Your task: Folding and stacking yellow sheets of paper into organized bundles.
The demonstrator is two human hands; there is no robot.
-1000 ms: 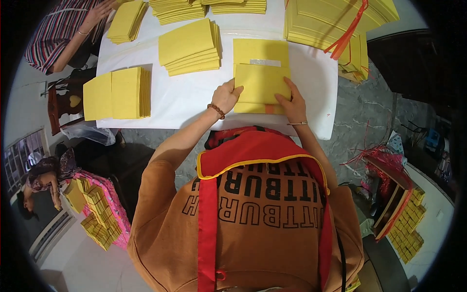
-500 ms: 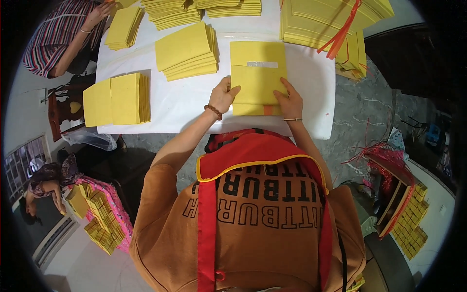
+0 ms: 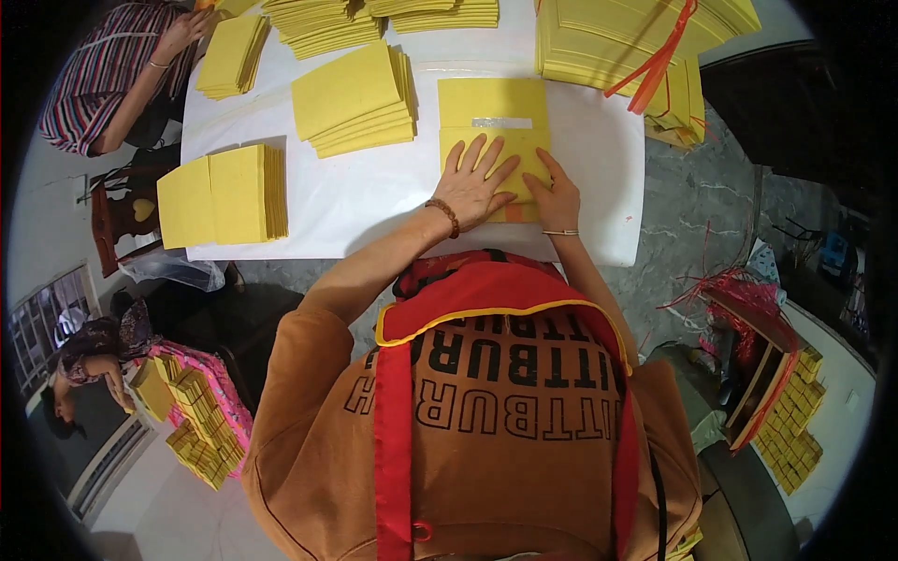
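Folded yellow paper [image 3: 493,96] lies on the white-covered table right in front of me, with a silvery strip across its upper part and an orange patch low down. My left hand [image 3: 475,184] is flat on its lower left half, fingers spread. At the paper's right edge rests my right hand [image 3: 558,194], thumb on top and index finger stretched out along the side; its other fingers are partly hidden. Left of this paper sits a fanned stack of yellow paper [image 3: 346,93]. A second yellow stack [image 3: 210,201], creased down the middle, stands near the table's left front corner.
More yellow stacks [image 3: 323,26] line the table's far side. Big yellow sheets [image 3: 599,42] with an orange ribbon [image 3: 653,70] lie at the far right. A person in a striped sleeve [image 3: 117,70] works at the far left. Another person [image 3: 94,360] is beside yellow bundles [image 3: 201,421] lower left.
My left hand has moved from the paper's left edge onto its top and spread flat. The right hand has stayed at the right edge.
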